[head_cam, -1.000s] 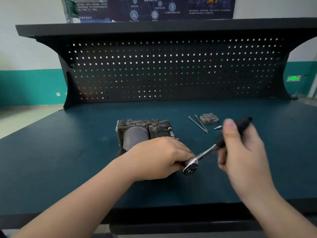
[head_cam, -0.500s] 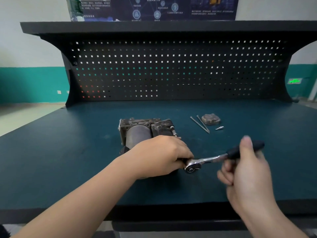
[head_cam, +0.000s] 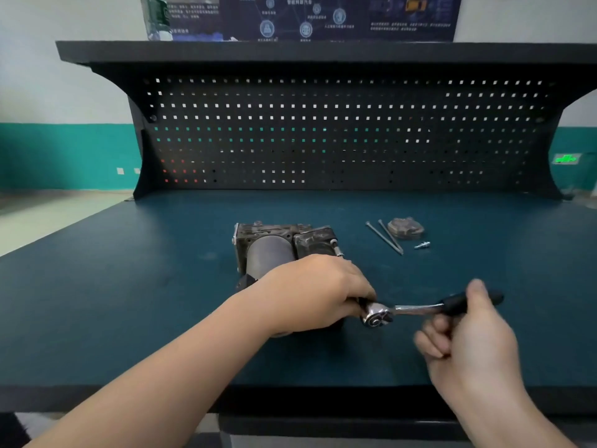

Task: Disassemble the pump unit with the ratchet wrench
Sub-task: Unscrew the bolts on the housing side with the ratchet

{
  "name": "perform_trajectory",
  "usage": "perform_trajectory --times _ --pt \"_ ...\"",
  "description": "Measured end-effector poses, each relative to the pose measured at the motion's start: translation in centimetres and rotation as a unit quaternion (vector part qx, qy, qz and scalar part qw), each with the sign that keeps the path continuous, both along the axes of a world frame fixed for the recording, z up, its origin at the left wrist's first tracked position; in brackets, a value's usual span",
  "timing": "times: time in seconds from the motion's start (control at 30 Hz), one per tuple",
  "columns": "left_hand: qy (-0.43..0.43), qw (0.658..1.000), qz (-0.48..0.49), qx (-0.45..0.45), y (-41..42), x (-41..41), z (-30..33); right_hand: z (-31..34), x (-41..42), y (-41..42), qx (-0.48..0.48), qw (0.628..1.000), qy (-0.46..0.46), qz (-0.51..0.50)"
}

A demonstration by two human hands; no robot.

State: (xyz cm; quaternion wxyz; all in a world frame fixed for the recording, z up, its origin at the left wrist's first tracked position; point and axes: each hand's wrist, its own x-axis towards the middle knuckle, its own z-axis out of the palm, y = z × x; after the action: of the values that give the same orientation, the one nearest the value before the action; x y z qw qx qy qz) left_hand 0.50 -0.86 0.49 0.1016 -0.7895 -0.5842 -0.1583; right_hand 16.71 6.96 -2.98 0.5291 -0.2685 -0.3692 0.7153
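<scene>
- My left hand [head_cam: 318, 294] is curled over the near end of the pump unit [head_cam: 284, 250], gripping it; I judge this braces the housing against wrench torque.
- My right hand [head_cam: 468, 331] has its fingers [head_cam: 434, 333] wrapped round the black handle of the ratchet wrench [head_cam: 416, 309], thumb on top, near the handle's far end for leverage.
- The chrome ratchet head sits just off my left fingertips, at the pump's near right corner. The fastener itself is hidden.
- The pump unit lies on the dark green bench [head_cam: 129, 302]: a smooth grey cylinder beside a grimy cast block.
- Well beyond my right fingers lie two long bolts [head_cam: 386, 237], a worn cover plate [head_cam: 405, 228] and a small fitting [head_cam: 422, 245], apparently removed parts set clear.
</scene>
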Motion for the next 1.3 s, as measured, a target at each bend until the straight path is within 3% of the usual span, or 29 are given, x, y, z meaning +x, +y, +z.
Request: perform_trajectory --times 0.07,0.1,0.17,0.23,0.27,0.33,0.4,0.43,0.5,0.53,0.6,0.67,0.77,0.83,0.9,0.93,1.03,1.1,1.13,1.2,1.27,1.3 --pt "0.007 1.000 -0.013 -0.016 0.0 0.0 0.0 0.7 0.3 0.0 0.130 0.990 -0.057 -0.022" --pt "0.008 1.000 -0.021 -0.020 0.0 0.1 0.1 1.6 0.4 -0.1 0.235 0.966 -0.104 -0.040" --pt "0.009 0.999 -0.026 -0.019 0.1 0.1 0.1 3.3 0.4 -0.4 0.422 0.883 -0.202 -0.034" --pt "0.010 1.000 -0.020 -0.013 0.1 0.1 0.1 4.0 0.1 -0.5 0.494 0.833 -0.250 -0.025" --pt "0.012 1.000 -0.017 -0.011 0.1 0.2 0.0 4.1 -0.1 -0.5 0.488 0.835 -0.253 -0.037" --pt "0.011 1.000 -0.010 -0.007 0.0 0.3 -0.1 3.6 -0.4 -0.7 0.400 0.892 -0.199 -0.064" --pt "0.001 1.000 -0.004 0.004 -0.1 0.2 0.0 2.4 -0.3 -0.9 0.209 0.974 -0.071 -0.054" --pt "-0.006 1.000 -0.002 0.009 -0.1 0.1 0.0 1.5 -0.3 -0.8 0.099 0.994 -0.015 -0.037" --pt "-0.020 1.000 0.000 0.009 -0.2 0.0 0.1 -0.1 -0.3 -0.6 -0.057 0.998 0.031 0.005" --pt "-0.018 1.000 0.000 0.004 -0.1 0.0 0.1 -0.4 -0.2 -0.6 -0.076 0.997 0.028 0.016" --pt "-0.004 1.000 -0.005 -0.010 -0.1 0.0 0.0 -0.1 0.1 -0.3 0.011 1.000 0.002 0.003" --pt "0.014 1.000 -0.017 -0.014 0.1 -0.1 0.0 1.6 0.3 -0.1 0.208 0.974 -0.080 -0.028" --pt "0.031 0.999 -0.024 -0.015 0.0 0.1 0.1 3.7 0.4 -0.1 0.489 0.840 -0.234 0.002" --pt "0.036 0.999 -0.029 0.004 0.0 0.3 0.1 3.9 0.3 -0.2 0.559 0.789 -0.252 0.028" --pt "0.049 0.998 -0.027 0.007 0.1 0.4 0.0 3.6 0.0 -0.2 0.549 0.803 -0.232 0.001" --pt "0.053 0.998 -0.021 0.007 0.2 0.4 0.0 3.3 -0.1 -0.2 0.506 0.838 -0.205 -0.014" --pt "0.031 0.999 -0.007 0.000 0.3 0.2 -0.1 1.7 0.0 -0.3 0.236 0.969 -0.057 -0.041" --pt "0.023 1.000 -0.002 -0.001 0.2 0.1 -0.1 0.2 -0.1 0.1 0.045 0.999 0.018 -0.011" --pt "0.023 1.000 -0.005 -0.004 0.2 0.1 -0.2 -0.3 -0.1 0.1 -0.001 1.000 0.029 0.000" --pt "0.027 0.999 -0.015 -0.010 0.2 0.1 -0.2 -0.2 0.1 0.0 0.042 0.999 0.012 -0.009" --pt "0.037 0.999 -0.031 -0.007 0.2 0.1 0.0 1.3 0.4 -0.3 0.236 0.969 -0.069 -0.029" --pt "0.045 0.998 -0.043 -0.004 0.2 0.2 0.2 2.3 0.4 -0.4 0.356 0.924 -0.136 -0.030"
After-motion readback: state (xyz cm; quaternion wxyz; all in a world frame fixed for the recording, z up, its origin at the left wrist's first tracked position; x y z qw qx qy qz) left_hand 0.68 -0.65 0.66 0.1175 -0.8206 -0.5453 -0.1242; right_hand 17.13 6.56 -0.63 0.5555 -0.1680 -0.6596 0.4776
